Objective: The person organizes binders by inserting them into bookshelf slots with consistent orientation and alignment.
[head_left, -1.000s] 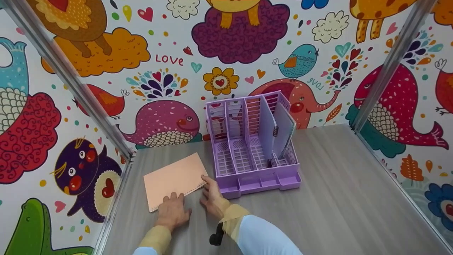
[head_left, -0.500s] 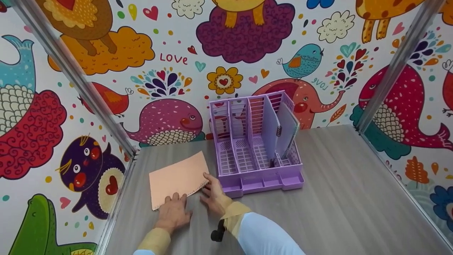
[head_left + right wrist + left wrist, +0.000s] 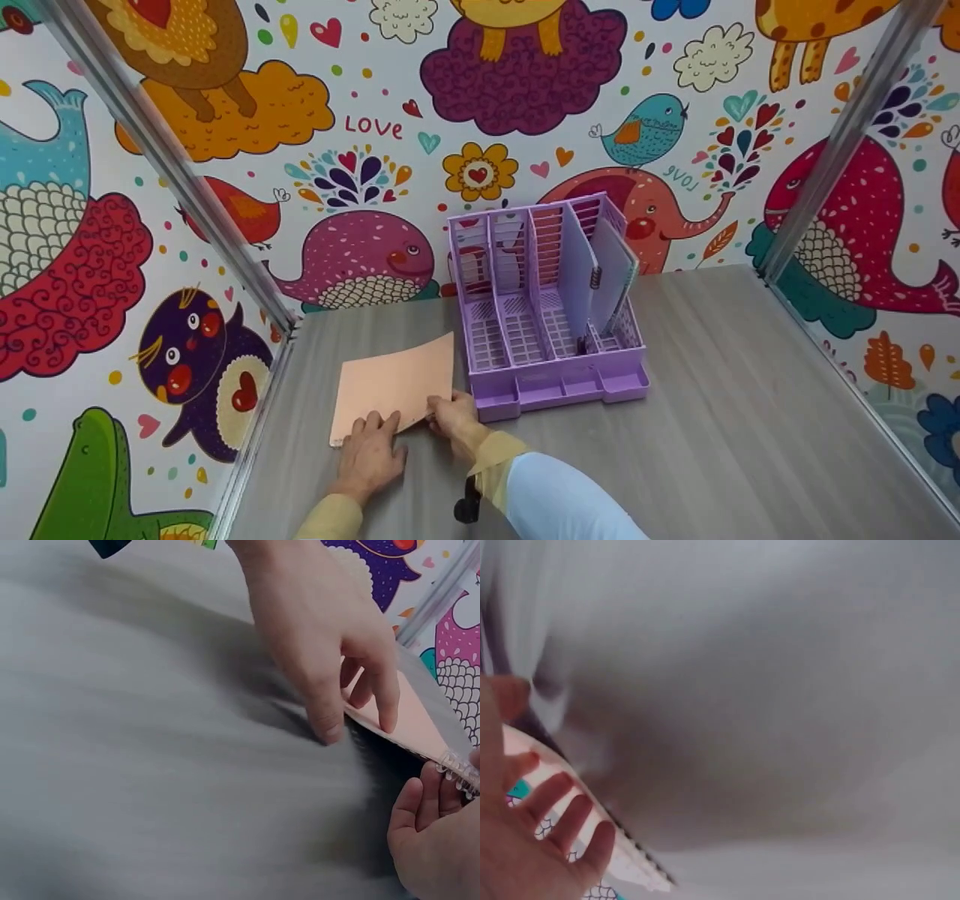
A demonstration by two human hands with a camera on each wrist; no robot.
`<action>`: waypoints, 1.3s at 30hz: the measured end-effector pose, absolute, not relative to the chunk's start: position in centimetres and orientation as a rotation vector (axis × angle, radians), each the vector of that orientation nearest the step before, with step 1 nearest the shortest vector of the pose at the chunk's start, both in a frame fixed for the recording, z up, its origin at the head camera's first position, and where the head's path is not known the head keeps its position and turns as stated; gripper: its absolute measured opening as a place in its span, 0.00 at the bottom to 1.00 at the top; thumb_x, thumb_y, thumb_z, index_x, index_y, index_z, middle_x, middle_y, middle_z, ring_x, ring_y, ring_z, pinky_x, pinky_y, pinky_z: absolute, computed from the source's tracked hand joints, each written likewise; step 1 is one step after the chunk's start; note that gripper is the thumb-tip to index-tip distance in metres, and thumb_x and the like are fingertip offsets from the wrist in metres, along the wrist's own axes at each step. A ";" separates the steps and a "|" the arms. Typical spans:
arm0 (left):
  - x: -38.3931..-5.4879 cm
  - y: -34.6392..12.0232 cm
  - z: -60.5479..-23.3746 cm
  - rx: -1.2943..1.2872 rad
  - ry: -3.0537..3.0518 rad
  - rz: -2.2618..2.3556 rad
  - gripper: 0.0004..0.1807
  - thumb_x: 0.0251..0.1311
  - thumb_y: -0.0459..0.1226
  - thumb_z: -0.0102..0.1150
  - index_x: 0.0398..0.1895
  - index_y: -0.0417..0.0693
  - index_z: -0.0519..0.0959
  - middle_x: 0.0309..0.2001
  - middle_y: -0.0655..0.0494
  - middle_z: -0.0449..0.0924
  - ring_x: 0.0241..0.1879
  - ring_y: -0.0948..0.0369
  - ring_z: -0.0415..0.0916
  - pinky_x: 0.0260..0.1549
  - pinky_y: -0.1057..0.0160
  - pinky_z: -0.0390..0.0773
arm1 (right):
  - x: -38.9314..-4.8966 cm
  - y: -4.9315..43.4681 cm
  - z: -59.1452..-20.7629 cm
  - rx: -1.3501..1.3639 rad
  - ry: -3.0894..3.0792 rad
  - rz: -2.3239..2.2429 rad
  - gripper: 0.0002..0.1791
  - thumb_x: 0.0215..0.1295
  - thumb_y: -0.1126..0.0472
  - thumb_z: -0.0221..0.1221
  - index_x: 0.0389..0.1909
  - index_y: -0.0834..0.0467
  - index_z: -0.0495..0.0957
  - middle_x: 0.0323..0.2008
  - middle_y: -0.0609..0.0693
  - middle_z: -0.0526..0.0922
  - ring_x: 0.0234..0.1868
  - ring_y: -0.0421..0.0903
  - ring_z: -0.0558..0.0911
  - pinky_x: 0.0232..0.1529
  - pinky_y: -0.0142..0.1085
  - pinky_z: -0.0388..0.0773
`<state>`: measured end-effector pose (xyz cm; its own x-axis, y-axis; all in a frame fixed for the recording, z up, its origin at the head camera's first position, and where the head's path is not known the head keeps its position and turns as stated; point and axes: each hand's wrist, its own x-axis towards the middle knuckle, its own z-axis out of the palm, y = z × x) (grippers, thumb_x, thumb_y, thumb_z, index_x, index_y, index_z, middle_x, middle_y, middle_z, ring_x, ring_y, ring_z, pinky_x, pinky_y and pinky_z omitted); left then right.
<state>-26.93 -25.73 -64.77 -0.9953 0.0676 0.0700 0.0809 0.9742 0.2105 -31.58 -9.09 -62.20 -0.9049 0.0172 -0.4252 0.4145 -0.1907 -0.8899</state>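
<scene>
Grey table [image 3: 712, 420], wrist-view fingers [image 3: 330, 720] lifting notebook [image 3: 394, 382]

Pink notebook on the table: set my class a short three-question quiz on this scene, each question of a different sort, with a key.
1. True or false: the pink notebook lies flat and untouched on the table.
2. Which hand grips the notebook's spiral edge next to the purple rack: A) left hand B) right hand?
3. Fill in: the two notebooks already filed stand in the rack's ______ slot, seen from the head camera.

Key
1. False: both hands are on its near edge, which is lifted off the table.
2. B.
3. Rightmost.
</scene>
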 end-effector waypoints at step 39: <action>-30.4 -22.1 -64.6 0.079 -2.540 -0.452 0.24 0.72 0.26 0.58 0.70 0.28 0.72 0.59 0.27 0.85 0.42 0.27 0.87 0.34 0.31 0.88 | -32.4 -10.3 -56.3 0.161 2.491 -2.352 0.09 0.56 0.67 0.73 0.26 0.57 0.81 0.21 0.39 0.75 0.25 0.34 0.73 0.27 0.29 0.71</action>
